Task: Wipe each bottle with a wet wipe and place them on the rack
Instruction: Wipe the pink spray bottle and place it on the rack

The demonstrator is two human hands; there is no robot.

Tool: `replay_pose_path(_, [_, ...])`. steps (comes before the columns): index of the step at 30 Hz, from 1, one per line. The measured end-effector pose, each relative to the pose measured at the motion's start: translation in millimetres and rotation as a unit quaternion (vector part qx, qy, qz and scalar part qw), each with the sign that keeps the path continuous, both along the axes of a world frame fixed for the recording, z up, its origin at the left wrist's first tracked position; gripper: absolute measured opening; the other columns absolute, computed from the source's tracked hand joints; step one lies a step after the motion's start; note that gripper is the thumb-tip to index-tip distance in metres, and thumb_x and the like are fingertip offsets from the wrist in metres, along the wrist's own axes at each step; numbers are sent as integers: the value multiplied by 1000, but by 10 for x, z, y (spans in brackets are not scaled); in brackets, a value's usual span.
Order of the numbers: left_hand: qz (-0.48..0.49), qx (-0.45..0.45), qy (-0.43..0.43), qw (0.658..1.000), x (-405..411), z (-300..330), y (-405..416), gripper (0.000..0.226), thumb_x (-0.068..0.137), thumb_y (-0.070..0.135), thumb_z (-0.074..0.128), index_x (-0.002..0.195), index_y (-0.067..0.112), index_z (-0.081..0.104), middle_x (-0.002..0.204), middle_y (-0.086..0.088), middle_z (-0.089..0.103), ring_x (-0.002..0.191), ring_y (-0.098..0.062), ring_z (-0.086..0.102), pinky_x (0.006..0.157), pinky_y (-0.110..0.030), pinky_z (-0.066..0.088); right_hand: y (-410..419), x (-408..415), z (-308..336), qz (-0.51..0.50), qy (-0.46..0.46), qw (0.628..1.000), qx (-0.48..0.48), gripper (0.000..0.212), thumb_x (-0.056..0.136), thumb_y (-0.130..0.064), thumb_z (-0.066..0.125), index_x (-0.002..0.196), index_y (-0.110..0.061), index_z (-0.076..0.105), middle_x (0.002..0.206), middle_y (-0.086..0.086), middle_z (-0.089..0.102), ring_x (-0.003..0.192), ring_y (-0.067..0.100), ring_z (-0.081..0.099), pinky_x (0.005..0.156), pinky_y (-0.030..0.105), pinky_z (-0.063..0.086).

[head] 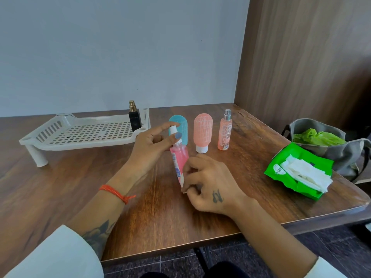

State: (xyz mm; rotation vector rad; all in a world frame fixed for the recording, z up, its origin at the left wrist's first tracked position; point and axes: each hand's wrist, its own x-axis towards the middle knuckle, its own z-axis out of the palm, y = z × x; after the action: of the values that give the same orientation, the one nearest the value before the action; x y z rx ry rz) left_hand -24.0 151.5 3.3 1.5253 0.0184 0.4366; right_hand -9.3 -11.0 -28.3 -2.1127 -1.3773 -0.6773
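Pink spray bottle (179, 160), tilted with its white cap toward 12 o'clock, held between both hands above the counter (160, 213). Its label shows blue print, too blurred to read. Left hand (149, 146): grip pinches the white cap, forefinger arched over the top and thumb against the neck, the other fingers loosely spread. Right hand (208, 184): grip curled round the bottle's lower end, fingertips pinching a small white scrap at its base; whether this is a wipe cannot be told.

At 12 o'clock from the bottle stand a blue tube (181, 128), a salmon tube (202, 132) on its white cap, and a pink spray bottle with silver top (225, 133), its label unreadable. At 10 o'clock, a white slotted rack (80, 133) bears a black bottle (134, 117) with gold top. At 3 o'clock lies an open green wipe packet (297, 170), its sticker reading "100", white wipes spilling out; just beyond it, a grey bag (341, 151).
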Motion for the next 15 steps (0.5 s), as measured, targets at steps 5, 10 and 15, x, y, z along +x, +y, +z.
replay_pose_path(5, [1,-17,-3,1000,11,-9,15,31,71,24,75,101,28,74,96,-27,69,101,-43,64,95,-55,49,-37,95,6,-57,15,984,170,18,73,-8,54,71,-14,71,83,-2,63,77,11,59,65,24,51])
replay_pose_path(10, [-7,-1,-1,1000,-5,-12,24,35,71,22,74,106,26,72,87,-10,75,87,-27,70,94,-50,50,55,89,16,-34,10,988,152,30,86,-11,46,108,-9,66,111,7,60,99,16,58,85,19,47])
replay_pose_path(15, [-29,24,0,999,-49,35,-4,32,72,24,71,102,31,69,91,-12,75,90,-24,71,91,-40,54,83,127,38,-23,59,984,164,33,88,-19,37,108,-13,62,111,3,58,97,14,56,75,22,49])
